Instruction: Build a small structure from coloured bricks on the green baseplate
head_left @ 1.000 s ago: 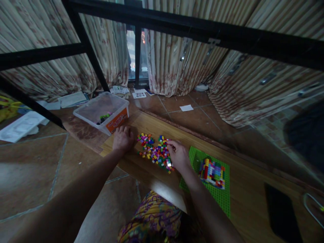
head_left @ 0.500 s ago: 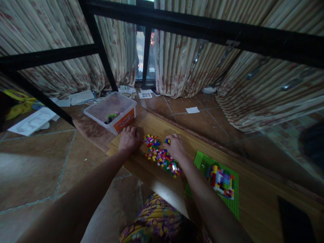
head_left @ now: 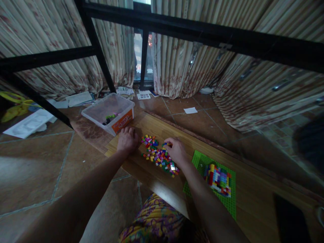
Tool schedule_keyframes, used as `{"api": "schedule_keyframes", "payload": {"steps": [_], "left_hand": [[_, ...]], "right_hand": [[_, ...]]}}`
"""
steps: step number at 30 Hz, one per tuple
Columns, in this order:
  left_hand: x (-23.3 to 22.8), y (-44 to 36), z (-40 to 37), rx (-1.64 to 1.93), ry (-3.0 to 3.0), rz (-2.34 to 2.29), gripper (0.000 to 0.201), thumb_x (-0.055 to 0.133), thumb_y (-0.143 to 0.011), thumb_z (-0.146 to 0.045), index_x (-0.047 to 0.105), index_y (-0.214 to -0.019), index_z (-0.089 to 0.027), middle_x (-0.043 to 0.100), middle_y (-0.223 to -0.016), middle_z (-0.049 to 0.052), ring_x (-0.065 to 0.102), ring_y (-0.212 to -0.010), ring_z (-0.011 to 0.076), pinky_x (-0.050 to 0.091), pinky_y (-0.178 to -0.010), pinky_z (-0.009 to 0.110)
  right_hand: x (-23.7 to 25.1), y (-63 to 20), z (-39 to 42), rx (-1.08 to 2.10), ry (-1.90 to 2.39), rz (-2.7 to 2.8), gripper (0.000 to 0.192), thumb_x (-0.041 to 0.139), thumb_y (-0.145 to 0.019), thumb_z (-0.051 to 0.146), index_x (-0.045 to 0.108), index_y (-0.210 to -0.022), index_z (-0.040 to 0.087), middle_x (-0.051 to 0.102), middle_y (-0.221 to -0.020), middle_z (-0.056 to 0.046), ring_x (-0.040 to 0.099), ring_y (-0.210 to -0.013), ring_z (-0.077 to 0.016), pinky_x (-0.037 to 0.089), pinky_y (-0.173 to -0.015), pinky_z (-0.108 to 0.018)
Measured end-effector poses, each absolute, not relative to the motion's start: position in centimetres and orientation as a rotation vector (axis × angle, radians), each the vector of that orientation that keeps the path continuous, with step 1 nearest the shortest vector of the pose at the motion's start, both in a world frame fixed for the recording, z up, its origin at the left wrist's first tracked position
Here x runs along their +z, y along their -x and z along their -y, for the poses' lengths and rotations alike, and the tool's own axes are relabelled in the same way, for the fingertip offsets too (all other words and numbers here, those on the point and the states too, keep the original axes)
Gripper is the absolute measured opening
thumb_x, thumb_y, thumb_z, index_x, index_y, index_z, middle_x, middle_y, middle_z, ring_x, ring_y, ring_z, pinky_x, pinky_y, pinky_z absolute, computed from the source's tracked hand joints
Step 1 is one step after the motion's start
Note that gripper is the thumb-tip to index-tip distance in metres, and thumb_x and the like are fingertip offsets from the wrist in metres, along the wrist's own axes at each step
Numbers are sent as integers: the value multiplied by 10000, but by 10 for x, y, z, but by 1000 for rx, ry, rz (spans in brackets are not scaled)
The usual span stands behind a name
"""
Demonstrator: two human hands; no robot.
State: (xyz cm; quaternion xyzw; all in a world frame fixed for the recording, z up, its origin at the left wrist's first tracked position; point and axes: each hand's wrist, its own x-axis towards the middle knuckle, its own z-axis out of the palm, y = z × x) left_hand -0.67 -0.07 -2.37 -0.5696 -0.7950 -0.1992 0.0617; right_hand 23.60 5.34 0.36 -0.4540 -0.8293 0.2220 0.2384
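Nearest, patterned yellow-and-purple fabric (head_left: pixel 154 219) covers the person's lap at the bottom edge. Both forearms extend away from the camera onto a smooth wooden board (head_left: pixel 253 202) laid on a glossy brown tiled floor (head_left: pixel 37 168). At right on the board, a studded green baseplate (head_left: pixel 227 206) carries a blocky multicoloured brick build (head_left: pixel 218 175). The right hand (head_left: pixel 176 151) rests palm-down on the right side of a pile of small loose bricks (head_left: pixel 158 156), fingers curled, tips pinching at bricks; whether one is gripped cannot be told. The pile's long axis runs from far left to near right. The left hand (head_left: pixel 127 141) lies flat on the board just left of the pile, fingers loosely bent, holding nothing. Farther left stands a clear plastic tub (head_left: pixel 108 113), rectangular, orange-labelled. Beyond hang striped pleated curtains (head_left: pixel 177 64) behind black metal bars (head_left: pixel 202 32).
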Motion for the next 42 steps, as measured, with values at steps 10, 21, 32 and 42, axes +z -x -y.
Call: {"api": "schedule_keyframes", "payload": {"steps": [10,21,32,42], "left_hand": [[-24,7,1,-605,1726,2392,283,429,-859,-287,602,-1036,-149,597,-1078,150,505,-1023,309,405,-929,439],[-23,5,1,-599,1707,2401,278,440,-853,-274,606,-1028,-134,602,-1059,149,510,-1015,305,413,-908,435],[-25,5,2,-646,1710,2413,260,450,-848,-266,609,-1014,-145,600,-1042,146,513,-1017,298,404,-912,436],[-11,4,13,-1222,1538,2407,292,469,-862,-326,603,-1055,-153,621,-1072,126,544,-1056,272,415,-961,428]], "right_hand": [[8,-243,-41,671,1130,2291,136,582,-850,206,715,-841,233,689,-886,-28,615,-883,-184,452,-843,-315],[7,-197,-51,504,1068,2595,309,588,-819,133,658,-1114,191,648,-1053,-73,532,-1028,-223,382,-936,-334],[9,-201,-50,434,1092,2676,281,540,-838,160,654,-1093,190,653,-982,-87,542,-979,-239,385,-899,-346],[16,-253,16,505,1101,2107,358,570,-841,209,570,-1198,190,656,-979,-66,573,-930,-223,458,-870,-369]]}}
